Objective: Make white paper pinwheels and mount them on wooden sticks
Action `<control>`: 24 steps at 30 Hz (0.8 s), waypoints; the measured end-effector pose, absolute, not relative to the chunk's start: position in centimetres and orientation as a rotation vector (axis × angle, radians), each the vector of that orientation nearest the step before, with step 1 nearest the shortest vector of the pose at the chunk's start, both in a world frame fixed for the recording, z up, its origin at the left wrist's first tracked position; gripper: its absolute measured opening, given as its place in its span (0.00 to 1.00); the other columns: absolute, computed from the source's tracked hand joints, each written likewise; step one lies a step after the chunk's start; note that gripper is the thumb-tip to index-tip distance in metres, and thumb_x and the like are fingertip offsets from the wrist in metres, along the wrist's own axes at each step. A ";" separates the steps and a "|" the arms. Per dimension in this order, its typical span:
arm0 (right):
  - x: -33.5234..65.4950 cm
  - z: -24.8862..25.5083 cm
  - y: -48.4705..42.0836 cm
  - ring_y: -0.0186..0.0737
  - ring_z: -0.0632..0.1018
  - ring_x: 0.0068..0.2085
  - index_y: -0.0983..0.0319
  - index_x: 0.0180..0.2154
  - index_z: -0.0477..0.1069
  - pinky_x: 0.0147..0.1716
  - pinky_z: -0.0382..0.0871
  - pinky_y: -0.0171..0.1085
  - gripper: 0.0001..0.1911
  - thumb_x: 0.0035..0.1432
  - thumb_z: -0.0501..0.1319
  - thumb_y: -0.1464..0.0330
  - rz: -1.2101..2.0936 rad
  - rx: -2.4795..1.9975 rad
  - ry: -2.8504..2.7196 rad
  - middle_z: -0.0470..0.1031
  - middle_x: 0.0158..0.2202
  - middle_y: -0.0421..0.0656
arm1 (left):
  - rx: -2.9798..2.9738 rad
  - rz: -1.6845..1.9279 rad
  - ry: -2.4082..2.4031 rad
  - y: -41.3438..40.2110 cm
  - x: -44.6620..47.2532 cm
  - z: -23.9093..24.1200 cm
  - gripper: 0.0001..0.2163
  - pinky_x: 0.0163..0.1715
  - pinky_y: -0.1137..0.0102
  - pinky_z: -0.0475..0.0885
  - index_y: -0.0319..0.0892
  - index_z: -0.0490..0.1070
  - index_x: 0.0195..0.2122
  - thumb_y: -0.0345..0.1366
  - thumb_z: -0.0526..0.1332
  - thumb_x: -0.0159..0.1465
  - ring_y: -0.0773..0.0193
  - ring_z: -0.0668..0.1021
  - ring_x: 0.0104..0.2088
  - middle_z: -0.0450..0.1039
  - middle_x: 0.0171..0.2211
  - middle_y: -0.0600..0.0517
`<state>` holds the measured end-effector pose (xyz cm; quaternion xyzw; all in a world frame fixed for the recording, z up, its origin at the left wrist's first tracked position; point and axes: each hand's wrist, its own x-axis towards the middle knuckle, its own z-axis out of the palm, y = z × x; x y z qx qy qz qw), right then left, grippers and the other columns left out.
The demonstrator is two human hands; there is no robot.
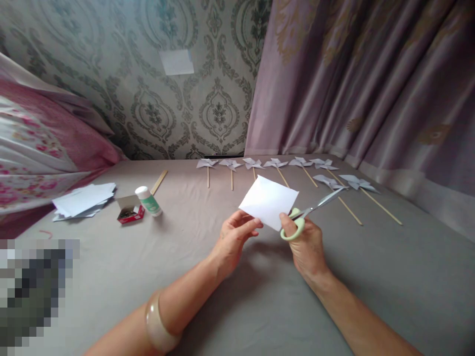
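Observation:
My left hand (237, 232) pinches the lower left corner of a white square of paper (267, 201), held up over the grey bedsheet (230, 306). My right hand (306, 242) grips pale green-handled scissors (309, 212), thumb through the loop, while its fingertips also touch the paper's lower right edge. The scissor blades point up and to the right, closed or nearly so.
Several white paper pinwheels on wooden sticks (282, 170) lie in a row at the back. At left are a stack of white paper (83, 200), a small red open box (129, 210), a glue bottle (148, 201) and a loose stick (159, 182). A curtain (371, 84) hangs on the right.

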<state>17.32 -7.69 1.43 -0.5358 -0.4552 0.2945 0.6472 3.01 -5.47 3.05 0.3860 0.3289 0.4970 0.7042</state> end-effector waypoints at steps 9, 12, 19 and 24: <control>16.6 1.6 -8.2 0.35 0.70 0.27 0.63 0.28 0.69 0.29 0.65 0.34 0.15 0.54 0.63 0.57 0.637 -1.245 -1.063 0.72 0.25 0.39 | 0.925 1.186 0.784 -6.3 3.8 2.7 0.11 0.32 0.71 0.69 0.40 0.75 0.33 0.37 0.71 0.50 0.65 0.77 0.31 0.76 0.29 0.51; 16.5 1.3 -8.0 0.36 0.71 0.28 0.63 0.29 0.70 0.30 0.65 0.34 0.14 0.54 0.63 0.57 0.625 -1.221 -1.050 0.74 0.26 0.40 | 0.925 1.166 0.749 -6.6 3.9 2.7 0.13 0.32 0.71 0.70 0.41 0.75 0.35 0.38 0.71 0.50 0.64 0.78 0.32 0.77 0.31 0.51; 15.9 1.5 -8.2 0.36 0.71 0.27 0.62 0.29 0.68 0.29 0.65 0.34 0.16 0.53 0.62 0.55 0.665 -1.216 -1.018 0.73 0.25 0.39 | 0.895 1.168 0.736 -6.8 4.0 2.7 0.12 0.33 0.70 0.71 0.41 0.75 0.33 0.37 0.71 0.49 0.65 0.77 0.31 0.76 0.29 0.52; 16.2 3.7 -9.1 0.32 0.63 0.23 0.60 0.23 0.62 0.24 0.59 0.33 0.24 0.52 0.59 0.47 0.700 -1.374 -1.178 0.61 0.19 0.35 | 0.910 1.278 0.780 -5.3 2.7 4.0 0.13 0.32 0.73 0.70 0.41 0.74 0.33 0.37 0.72 0.48 0.67 0.77 0.30 0.75 0.29 0.54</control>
